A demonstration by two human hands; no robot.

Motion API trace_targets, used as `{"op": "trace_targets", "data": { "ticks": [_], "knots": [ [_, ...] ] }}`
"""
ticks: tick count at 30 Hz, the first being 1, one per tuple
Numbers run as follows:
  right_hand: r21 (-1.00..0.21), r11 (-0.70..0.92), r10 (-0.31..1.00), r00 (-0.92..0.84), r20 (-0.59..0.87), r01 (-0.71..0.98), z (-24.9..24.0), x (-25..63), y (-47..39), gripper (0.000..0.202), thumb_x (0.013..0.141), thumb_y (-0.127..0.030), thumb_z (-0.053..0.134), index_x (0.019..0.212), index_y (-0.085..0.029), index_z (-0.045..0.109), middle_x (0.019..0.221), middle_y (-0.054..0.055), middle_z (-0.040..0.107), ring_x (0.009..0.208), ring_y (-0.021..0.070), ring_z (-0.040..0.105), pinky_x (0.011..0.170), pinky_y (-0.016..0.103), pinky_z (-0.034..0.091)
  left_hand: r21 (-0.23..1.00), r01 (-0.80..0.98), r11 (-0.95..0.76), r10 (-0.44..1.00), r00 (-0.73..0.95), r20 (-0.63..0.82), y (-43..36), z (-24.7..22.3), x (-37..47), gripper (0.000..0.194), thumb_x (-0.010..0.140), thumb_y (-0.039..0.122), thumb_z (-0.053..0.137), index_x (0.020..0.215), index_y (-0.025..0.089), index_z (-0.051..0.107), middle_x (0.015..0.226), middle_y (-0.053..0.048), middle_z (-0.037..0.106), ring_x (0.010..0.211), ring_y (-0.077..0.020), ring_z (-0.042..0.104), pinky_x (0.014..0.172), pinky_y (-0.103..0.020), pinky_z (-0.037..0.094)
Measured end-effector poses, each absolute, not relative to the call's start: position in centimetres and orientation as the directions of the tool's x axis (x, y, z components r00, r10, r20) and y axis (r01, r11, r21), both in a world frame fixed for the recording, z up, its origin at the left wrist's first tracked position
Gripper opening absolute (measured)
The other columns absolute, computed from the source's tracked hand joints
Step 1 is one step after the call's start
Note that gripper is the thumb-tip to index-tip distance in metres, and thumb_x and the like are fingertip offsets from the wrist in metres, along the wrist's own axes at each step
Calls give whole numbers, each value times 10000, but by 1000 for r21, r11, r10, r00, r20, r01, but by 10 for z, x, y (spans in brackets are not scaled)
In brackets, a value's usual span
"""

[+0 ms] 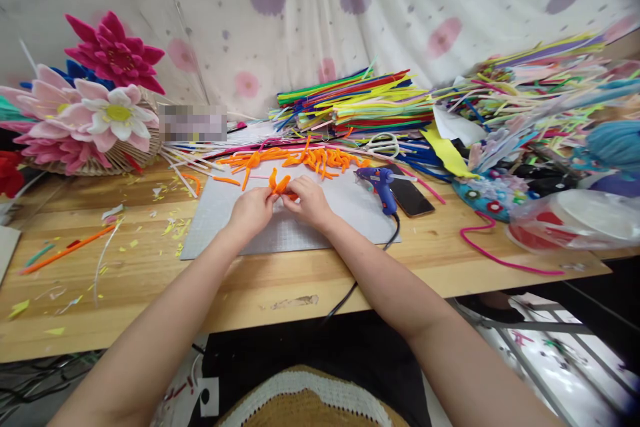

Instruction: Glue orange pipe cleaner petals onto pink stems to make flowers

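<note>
Both hands meet over a grey cutting mat (220, 213), closed around an orange pipe cleaner piece (279, 182) with petal-like loops standing up. My left hand (253, 210) pinches it from the left. On the other side my right hand (311, 201) grips it, fingers bent inward; the fingertips partly hide the piece. Just behind the hands lies a heap of bent orange pipe cleaner pieces (325, 161). A blue glue gun (383, 185) rests at the mat's right edge, its black cord running down past the table's front edge.
A phone (411, 195) and white-handled scissors (383, 145) lie at the right. Colourful pipe cleaner bundles (370, 103) are piled along the back. Fuzzy flowers (117, 113) stand at the left. Yellow scraps (175, 228) litter the wooden table (150, 287). A plastic-wrapped roll (580, 220) sits far right.
</note>
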State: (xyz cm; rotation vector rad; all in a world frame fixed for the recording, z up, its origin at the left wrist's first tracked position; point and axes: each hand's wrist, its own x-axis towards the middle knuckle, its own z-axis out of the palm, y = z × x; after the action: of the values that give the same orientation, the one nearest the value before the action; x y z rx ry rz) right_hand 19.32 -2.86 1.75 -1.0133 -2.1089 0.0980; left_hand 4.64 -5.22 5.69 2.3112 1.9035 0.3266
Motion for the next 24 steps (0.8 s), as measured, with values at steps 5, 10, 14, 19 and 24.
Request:
{"op": "trace_targets", "data": {
  "ticks": [5, 10, 14, 19, 24],
  "knots": [
    [-381, 674, 693, -364, 622, 633, 17, 194, -28, 61, 750, -186, 499, 715, -171, 546, 701, 45, 584, 703, 167, 470, 677, 280, 361, 309, 924, -226, 974, 212, 79, -51, 56, 45, 297, 828, 317, 383, 895, 148, 618, 842, -94, 660, 775, -203, 592, 619, -268, 359],
    [-406, 672, 696, -340, 632, 619, 18, 195, -27, 63, 756, -196, 508, 749, -163, 561, 733, 50, 604, 725, 171, 481, 680, 284, 368, 339, 912, -231, 973, 205, 109, -53, 59, 47, 301, 753, 378, 470, 899, 142, 586, 816, -76, 641, 692, -179, 569, 550, -254, 327],
    [-400, 677, 687, -335, 644, 618, 19, 195, -28, 83, 776, -214, 498, 748, -166, 560, 730, 47, 603, 722, 167, 480, 680, 282, 366, 311, 925, -217, 976, 199, 89, -54, 62, 48, 309, 753, 405, 453, 878, 155, 586, 799, -70, 635, 673, -177, 562, 529, -257, 306],
    [-357, 682, 671, -352, 653, 639, 21, 195, -30, 171, 825, -251, 448, 713, -169, 547, 691, 44, 580, 681, 157, 456, 670, 280, 356, 265, 947, -181, 983, 171, 60, -54, 64, 50, 340, 788, 428, 391, 831, 170, 609, 763, -79, 643, 661, -191, 571, 520, -266, 288],
    [-352, 688, 666, -359, 653, 635, 21, 195, -30, 203, 839, -291, 442, 715, -172, 551, 692, 46, 575, 692, 158, 456, 674, 285, 352, 250, 958, -142, 990, 133, 52, -54, 64, 52, 383, 802, 445, 363, 810, 171, 632, 752, -95, 650, 684, -211, 580, 531, -267, 296]
  ]
}}
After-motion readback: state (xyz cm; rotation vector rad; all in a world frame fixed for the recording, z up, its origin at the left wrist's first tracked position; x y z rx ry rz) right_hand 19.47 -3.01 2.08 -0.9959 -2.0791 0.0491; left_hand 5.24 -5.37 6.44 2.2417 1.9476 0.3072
